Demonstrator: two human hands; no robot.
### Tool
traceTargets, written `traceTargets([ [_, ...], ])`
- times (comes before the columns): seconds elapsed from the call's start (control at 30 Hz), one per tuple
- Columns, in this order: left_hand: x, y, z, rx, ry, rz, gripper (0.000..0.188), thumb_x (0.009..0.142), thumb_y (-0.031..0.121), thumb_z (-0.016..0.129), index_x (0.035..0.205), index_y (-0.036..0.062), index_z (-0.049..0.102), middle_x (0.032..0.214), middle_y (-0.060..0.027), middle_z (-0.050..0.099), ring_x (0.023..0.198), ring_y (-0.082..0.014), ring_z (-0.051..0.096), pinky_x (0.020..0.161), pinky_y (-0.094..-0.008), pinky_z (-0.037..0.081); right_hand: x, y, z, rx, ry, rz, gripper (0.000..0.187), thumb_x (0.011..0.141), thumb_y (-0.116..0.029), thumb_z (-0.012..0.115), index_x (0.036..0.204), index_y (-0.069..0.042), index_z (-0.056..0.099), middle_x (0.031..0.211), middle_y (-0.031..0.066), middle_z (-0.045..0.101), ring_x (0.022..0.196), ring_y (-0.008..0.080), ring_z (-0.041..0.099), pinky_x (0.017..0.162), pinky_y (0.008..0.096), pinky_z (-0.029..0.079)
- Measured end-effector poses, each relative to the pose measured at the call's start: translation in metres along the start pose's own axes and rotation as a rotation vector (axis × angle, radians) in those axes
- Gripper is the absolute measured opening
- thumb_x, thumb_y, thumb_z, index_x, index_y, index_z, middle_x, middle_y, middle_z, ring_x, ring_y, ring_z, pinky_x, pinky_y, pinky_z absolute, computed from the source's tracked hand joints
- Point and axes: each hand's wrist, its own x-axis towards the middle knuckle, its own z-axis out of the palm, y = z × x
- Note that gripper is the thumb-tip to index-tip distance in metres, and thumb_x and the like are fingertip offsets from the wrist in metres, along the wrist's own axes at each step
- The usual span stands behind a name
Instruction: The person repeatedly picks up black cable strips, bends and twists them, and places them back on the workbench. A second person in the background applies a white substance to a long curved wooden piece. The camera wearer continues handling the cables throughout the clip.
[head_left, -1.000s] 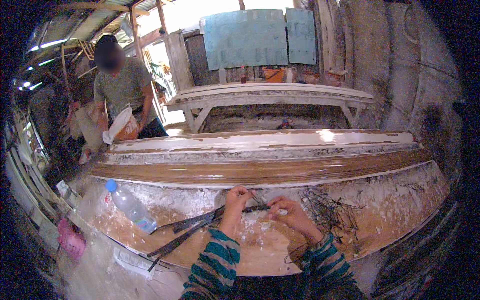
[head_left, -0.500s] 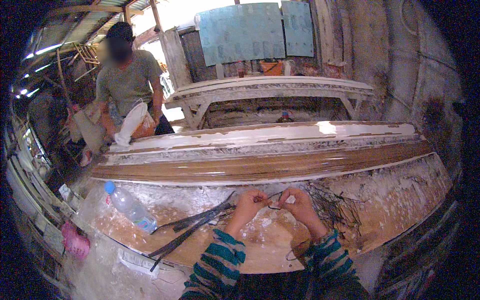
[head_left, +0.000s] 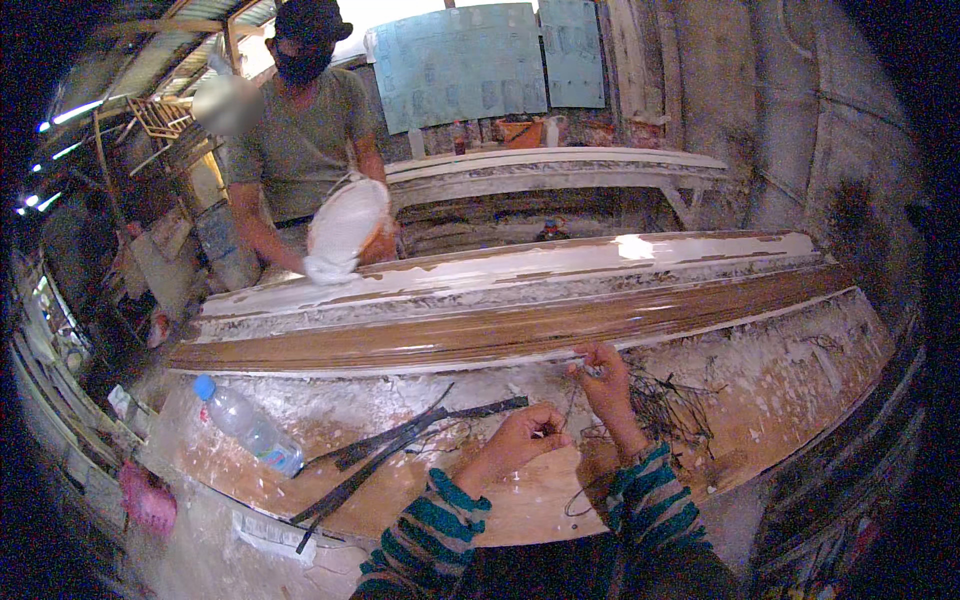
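Observation:
My left hand (head_left: 518, 442) is closed in a pinch low over the workbench (head_left: 520, 500). Higher and to the right, my right hand (head_left: 606, 392) pinches too, close to the near edge of the long brown, glossy strips (head_left: 450, 338). A thin dark strand (head_left: 571, 404) runs between the fingertips of both hands; its ends are hidden by the fingers. Left of my left hand lie several flat black strips (head_left: 385, 450). A tangled heap of thin black strands (head_left: 672, 412) lies just right of my right hand.
A plastic bottle with a blue cap (head_left: 245, 425) lies at the bench's left. Across the bench a co-worker (head_left: 305, 140) holds a white-coated container (head_left: 348, 225) over the white-coated strip (head_left: 480, 275). Another bench (head_left: 560, 170) stands behind; a pink object (head_left: 148, 495) is at lower left.
My hands have drawn apart: the left lower, the right higher, with the strand stretched between them. The co-worker has leaned in and moved right with the container. The view has shifted slightly.

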Motion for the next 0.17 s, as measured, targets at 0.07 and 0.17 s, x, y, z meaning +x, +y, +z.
traceTargets([
  [0.07,0.001,0.002,-0.002,0.004,0.006,-0.029,0.020,0.078,0.017,0.064,0.073,0.0038,0.049,0.073,0.0016,0.045,0.068,-0.0071,0.044,0.063,-0.0226,0.039,0.002,0.007,-0.001,-0.033,0.036,-0.158,0.018,0.068,-0.008,0.070,0.076,-0.005,0.054,0.081,0.0058,0.057,0.076,0.0183,0.053,0.074,0.0323,0.043],
  [0.17,0.000,0.003,-0.006,-0.096,0.026,-0.101,0.021,0.080,0.019,0.062,0.072,0.0044,0.049,0.073,0.0015,0.045,0.069,-0.0071,0.043,0.064,-0.0224,0.039,-0.004,0.016,0.002,-0.091,-0.073,0.030,0.028,0.068,-0.010,0.071,0.090,-0.006,0.054,0.101,0.0104,0.060,0.090,0.0223,0.056,0.088,0.0360,0.035],
])
